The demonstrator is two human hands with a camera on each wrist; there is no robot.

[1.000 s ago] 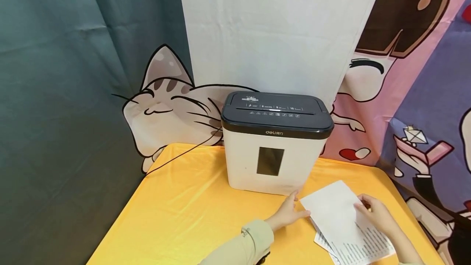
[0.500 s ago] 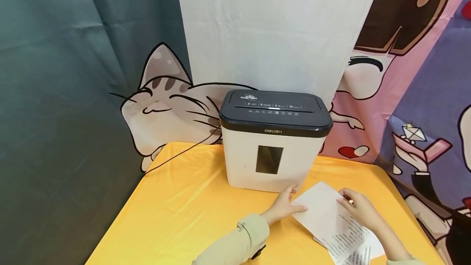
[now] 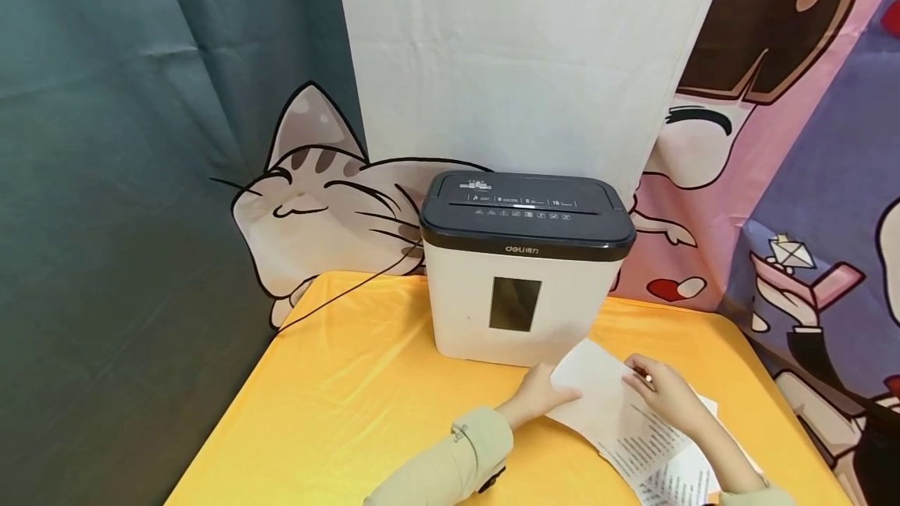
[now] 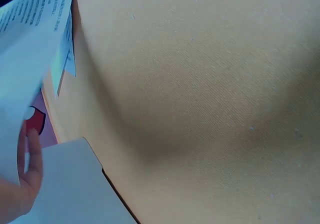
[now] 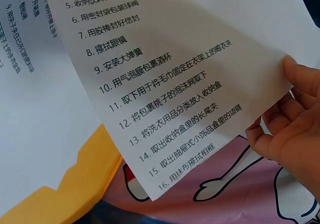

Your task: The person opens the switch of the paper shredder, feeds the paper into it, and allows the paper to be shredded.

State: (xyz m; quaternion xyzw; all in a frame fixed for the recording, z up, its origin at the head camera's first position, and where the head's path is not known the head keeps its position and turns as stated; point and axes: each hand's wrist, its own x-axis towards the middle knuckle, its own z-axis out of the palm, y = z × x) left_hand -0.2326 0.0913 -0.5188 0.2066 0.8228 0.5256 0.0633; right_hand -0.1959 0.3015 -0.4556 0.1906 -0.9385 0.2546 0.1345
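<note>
Both hands hold one printed sheet of paper point(image 3: 594, 385), raised and slightly bowed in front of the shredder. My left hand point(image 3: 537, 397) grips its left edge, thumb on top and fingers behind. Thumb and curled fingers of my right hand point(image 3: 664, 393) pinch the opposite edge; the right wrist view shows this hand point(image 5: 295, 116) at the sheet's margin beside numbered lines of print. More printed sheets point(image 3: 685, 475) lie beneath, partly covered by the held sheet and the right forearm. The paper shredder point(image 3: 457, 303), white with a black top, stands just behind the left hand.
A yellow cloth point(image 3: 337, 397) covers the table. A thin black cord point(image 3: 344, 295) runs from the shredder to the table's left edge. Printed curtains with a cartoon cat point(image 3: 309, 217) hang behind. The shredder's slot point(image 3: 523, 208) runs across its top.
The sheet has shifted left and been lifted off the others, bending upward. The right hand has moved left with it. The left hand, earlier at the sheet's corner, now grips its edge.
</note>
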